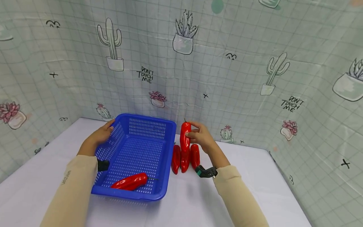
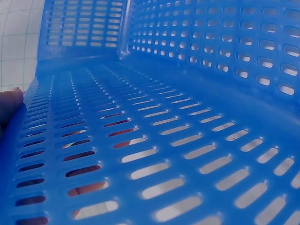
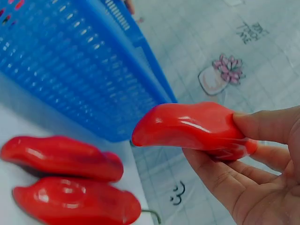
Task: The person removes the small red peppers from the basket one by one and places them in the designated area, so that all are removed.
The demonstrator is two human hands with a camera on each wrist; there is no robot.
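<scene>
Blue plastic fills our left grip (image 1: 100,134), whose fingers hold the basket (image 1: 127,195) by its rim at ten o'clock, with the forearm reaching in from seven. We judge the basket light and slightly springy, so its thick rim is the sound place to hold. Inside, toward six o'clock, lies one basket pepper (image 1: 133,181), its stem pointing to three. Just beyond the basket's three o'clock side, loose peppers (image 1: 175,159) rest on the white table (image 1: 263,183). Above them hangs the held pepper (image 1: 185,134), stem toward twelve; its gloss suggests a light, stiff, slippery body, hardly fragile, best taken round the broad stem end. Our right grip (image 1: 204,138) pinches it there, thumb opposing fingers, the forearm slanting up from five o'clock.
</scene>
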